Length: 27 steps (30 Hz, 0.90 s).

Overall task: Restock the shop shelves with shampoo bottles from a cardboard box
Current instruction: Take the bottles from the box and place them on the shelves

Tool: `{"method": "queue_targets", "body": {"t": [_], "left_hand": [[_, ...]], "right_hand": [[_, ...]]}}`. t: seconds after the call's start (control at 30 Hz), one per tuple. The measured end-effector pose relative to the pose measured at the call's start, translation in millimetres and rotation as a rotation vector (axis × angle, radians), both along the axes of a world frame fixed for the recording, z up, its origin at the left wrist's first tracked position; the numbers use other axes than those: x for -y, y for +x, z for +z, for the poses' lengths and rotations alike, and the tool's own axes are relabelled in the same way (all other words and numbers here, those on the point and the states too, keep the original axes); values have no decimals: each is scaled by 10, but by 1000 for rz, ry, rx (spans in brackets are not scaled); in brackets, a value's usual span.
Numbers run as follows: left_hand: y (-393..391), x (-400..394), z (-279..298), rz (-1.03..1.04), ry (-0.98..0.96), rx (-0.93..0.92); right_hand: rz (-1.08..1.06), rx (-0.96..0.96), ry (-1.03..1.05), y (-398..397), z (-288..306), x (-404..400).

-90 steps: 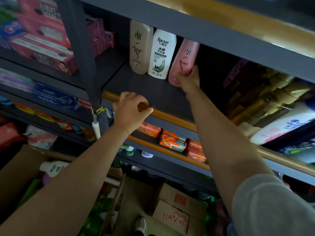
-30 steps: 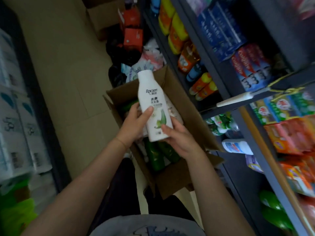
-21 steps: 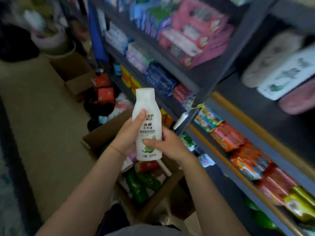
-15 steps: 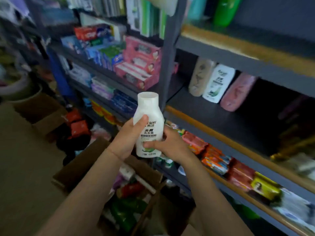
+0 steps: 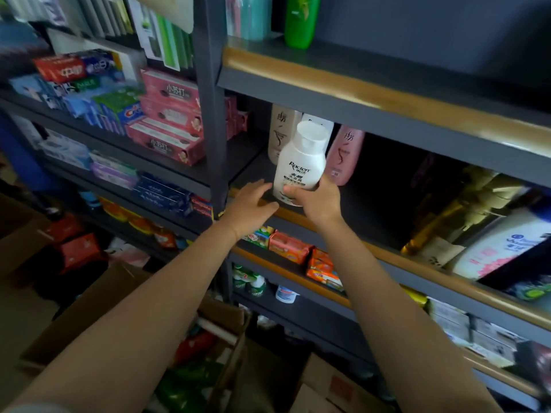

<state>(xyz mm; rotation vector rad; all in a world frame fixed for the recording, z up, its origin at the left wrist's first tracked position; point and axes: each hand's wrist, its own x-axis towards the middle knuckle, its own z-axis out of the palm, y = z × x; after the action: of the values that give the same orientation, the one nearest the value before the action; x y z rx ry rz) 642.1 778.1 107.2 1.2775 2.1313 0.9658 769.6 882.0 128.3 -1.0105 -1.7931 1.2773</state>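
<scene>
My right hand point(image 5: 317, 199) grips the lower part of a white Rocien shampoo bottle point(image 5: 301, 163), held upright over the front edge of the dark shelf point(image 5: 369, 204). My left hand point(image 5: 249, 204) is just left of the bottle, fingers spread and relaxed, holding nothing. Behind the bottle, at the back of the shelf, stand a beige bottle point(image 5: 281, 132), a white bottle point(image 5: 323, 123) mostly hidden, and a pink bottle point(image 5: 344, 155). The open cardboard box point(image 5: 98, 311) sits on the floor below, with green bottles point(image 5: 190, 380) inside.
A grey upright post point(image 5: 210, 105) borders the shelf on the left. Toothpaste boxes point(image 5: 167, 120) fill the left bay. Gold and white bottles point(image 5: 477, 222) lie at the right end of the same shelf. Soap packs point(image 5: 301, 251) line the shelf below. A green bottle point(image 5: 299, 20) stands above.
I carried the white bottle up from the box to the shelf edge. My left hand has let go of it; only my right hand holds it now.
</scene>
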Motion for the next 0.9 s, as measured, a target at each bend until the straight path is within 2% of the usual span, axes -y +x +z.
{"method": "queue_targets", "body": {"t": [0.07, 0.13, 0.3, 0.6, 0.9], "left_hand": [[-62, -25, -75, -42, -119, -145], [-128, -14, -138, -61, -153, -212], [-143, 26, -192, -59, -75, -128], [-191, 70, -265, -67, -37, -87], [-178, 93, -336, -57, 15, -74]], "right_hand": [[-13, 30, -50, -58, -77, -96], [-37, 52, -103, -110, -125, -197], [-111, 36, -203, -288, -178, -502], [-283, 29, -96, -548, -270, -805], [-402, 37, -106, -782, -493, -996]]}}
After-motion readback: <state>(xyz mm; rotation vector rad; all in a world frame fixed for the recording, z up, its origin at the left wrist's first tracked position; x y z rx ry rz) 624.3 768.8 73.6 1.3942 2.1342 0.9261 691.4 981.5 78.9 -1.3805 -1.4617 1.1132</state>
